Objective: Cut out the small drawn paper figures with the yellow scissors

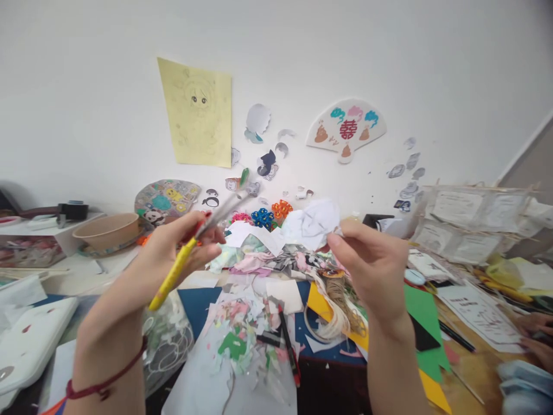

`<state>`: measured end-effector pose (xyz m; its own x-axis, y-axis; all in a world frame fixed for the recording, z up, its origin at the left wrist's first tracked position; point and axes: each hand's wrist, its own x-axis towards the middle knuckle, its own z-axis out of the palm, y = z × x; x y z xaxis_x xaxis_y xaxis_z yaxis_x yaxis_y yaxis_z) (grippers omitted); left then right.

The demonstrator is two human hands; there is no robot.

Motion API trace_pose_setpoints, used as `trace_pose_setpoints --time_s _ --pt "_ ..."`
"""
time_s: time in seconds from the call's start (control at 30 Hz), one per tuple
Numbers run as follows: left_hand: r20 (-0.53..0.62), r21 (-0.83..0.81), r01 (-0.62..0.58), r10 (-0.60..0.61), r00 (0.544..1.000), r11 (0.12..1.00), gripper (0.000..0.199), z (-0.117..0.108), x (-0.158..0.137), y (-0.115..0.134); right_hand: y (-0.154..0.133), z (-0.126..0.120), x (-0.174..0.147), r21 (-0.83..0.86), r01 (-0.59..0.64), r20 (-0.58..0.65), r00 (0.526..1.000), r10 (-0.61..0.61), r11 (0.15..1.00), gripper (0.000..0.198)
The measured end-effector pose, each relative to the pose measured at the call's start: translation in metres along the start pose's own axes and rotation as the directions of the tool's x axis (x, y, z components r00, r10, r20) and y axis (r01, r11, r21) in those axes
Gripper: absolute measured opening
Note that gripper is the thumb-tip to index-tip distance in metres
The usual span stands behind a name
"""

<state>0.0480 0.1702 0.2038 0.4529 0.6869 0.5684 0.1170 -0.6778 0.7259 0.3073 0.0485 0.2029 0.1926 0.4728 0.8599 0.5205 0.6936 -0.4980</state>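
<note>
On the left my left hand (190, 239) is closed around yellow-handled scissors (173, 276), raised above the table. Their blades point up and to the right and are blurred, so I cannot tell whether they are spread. A white paper cutout (313, 223) with faint drawn lines is pinched between the thumb and fingers of my right hand (371, 259). The scissors' tip and the paper are apart. Behind and below the paper lies a heap of scraps (268, 262) in white, pink and grey.
A white sheet (185, 380) with paper scraps and a black pen (288, 340) lies below my hands. Twine bundles (334, 294) and green paper (425, 311) are at right. Another person's hand (540, 334) shows at the right edge. A brown bowl (106, 230) stands left.
</note>
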Motion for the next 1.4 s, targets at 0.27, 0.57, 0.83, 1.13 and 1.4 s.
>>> trace_pose_setpoints --time_s 0.27,0.57,0.83,1.13,1.4 --pt "0.02 -0.457 0.043 -0.039 0.999 0.888 0.032 0.068 0.001 0.028 0.01 0.011 -0.003 -0.003 -0.002 0.319 0.948 0.003 1.0 0.018" --pt "0.0 -0.689 0.112 -0.154 0.988 0.716 0.029 0.085 -0.006 0.036 0.011 0.019 -0.005 0.061 -0.081 0.333 0.941 0.056 0.995 0.013" --pt "0.077 -0.8 0.257 -0.332 0.94 0.543 0.034 0.087 -0.004 0.051 0.012 0.022 -0.007 0.162 -0.078 0.303 0.953 0.026 0.984 0.014" --pt "-0.019 -0.684 0.259 -0.372 0.928 0.682 0.03 0.088 -0.007 0.051 0.008 0.025 -0.008 0.21 -0.191 0.29 0.949 0.125 0.959 0.01" --pt "-0.085 -0.651 0.189 -0.318 0.944 0.736 0.028 0.089 -0.012 0.049 0.006 0.019 -0.006 0.188 -0.29 0.342 0.915 0.214 0.938 0.006"
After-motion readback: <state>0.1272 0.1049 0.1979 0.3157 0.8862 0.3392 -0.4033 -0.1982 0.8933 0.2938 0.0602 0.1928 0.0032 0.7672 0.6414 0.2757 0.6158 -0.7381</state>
